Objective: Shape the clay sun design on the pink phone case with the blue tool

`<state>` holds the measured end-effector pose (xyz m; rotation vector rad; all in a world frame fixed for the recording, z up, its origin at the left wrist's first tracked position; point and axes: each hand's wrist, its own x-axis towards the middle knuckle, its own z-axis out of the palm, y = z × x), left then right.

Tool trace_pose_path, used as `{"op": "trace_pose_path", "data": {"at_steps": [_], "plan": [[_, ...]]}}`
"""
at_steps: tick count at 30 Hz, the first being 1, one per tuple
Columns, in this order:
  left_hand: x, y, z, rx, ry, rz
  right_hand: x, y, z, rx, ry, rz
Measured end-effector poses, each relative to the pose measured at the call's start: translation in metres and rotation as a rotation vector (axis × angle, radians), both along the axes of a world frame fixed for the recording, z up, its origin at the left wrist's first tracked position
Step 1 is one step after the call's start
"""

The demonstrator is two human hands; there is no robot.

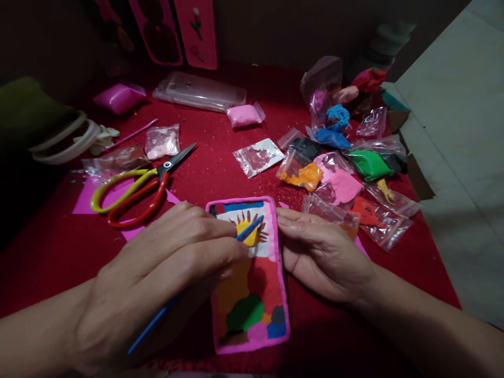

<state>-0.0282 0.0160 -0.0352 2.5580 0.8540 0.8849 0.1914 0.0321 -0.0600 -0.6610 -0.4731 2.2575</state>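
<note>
A phone case (pixel 258 294) with a pink rim and patches of coloured clay lies in front of me. Near its top a yellow sun shape (pixel 249 234) with brown rays sits on white clay. My left hand (pixel 169 262) reaches over the case's left side, fingers closed round a thin blue tool (pixel 147 331). The tool's tip is over the sun and rays; whether it touches them is unclear. At the case's upper right edge, my right hand (pixel 318 252) rests with its palm turned inward, fingers extended along the rim.
Scissors (pixel 149 184) with yellow and red handles lie at the left. Clay bags (pixel 342 184) crowd the right side of the red cloth (pixel 205 157). Clear phone cases (pixel 200 92), a pink packet (pixel 246 115) and a white clay bag (pixel 259 157) lie farther back.
</note>
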Motion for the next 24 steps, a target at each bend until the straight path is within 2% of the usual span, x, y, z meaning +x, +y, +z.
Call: {"op": "trace_pose_path", "data": {"at_steps": [4,17,24], "plan": [[0.0,0.003,-0.001,0.001,0.023,-0.042,0.0,0.0,0.002,0.008,-0.02,0.006],[0.0,0.001,-0.002,-0.029,-0.007,-0.029,0.0,-0.001,0.003,-0.015,-0.015,-0.006],[-0.004,-0.011,-0.013,0.05,-0.119,0.037,0.001,0.001,0.002,-0.018,-0.024,-0.006]]}}
